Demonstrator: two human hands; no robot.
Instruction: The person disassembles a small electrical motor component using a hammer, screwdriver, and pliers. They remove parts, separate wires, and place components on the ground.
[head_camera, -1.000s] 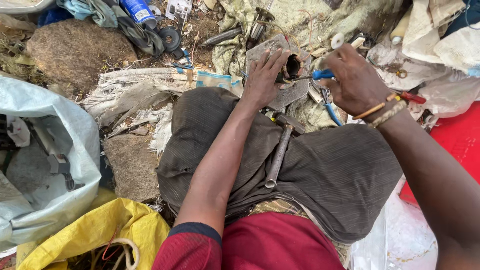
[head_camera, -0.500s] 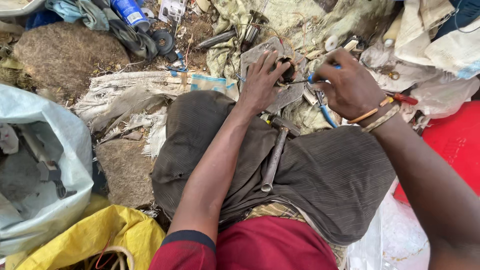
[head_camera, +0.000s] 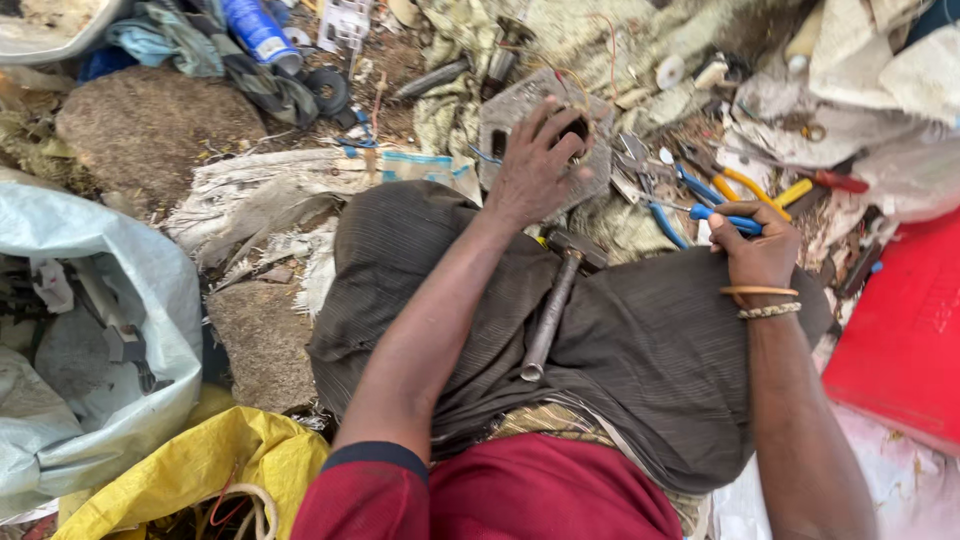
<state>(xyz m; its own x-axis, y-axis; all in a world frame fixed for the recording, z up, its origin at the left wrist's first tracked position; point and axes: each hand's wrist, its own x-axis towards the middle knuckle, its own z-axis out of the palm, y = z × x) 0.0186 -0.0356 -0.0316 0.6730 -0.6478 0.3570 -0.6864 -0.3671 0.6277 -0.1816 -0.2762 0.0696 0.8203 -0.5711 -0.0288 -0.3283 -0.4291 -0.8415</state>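
Head view is showing the left hand (head_camera: 535, 165) pressing flat on a grey metal plate (head_camera: 545, 130) at upper centre, fingers spread over its dark hole, while the right hand (head_camera: 757, 250) is closing around blue-handled pliers (head_camera: 690, 205) at right. Thin wire could be snagging fingers, and the plate, dull, scuffed and roughly square, might be slipping off the cloth-covered knee.
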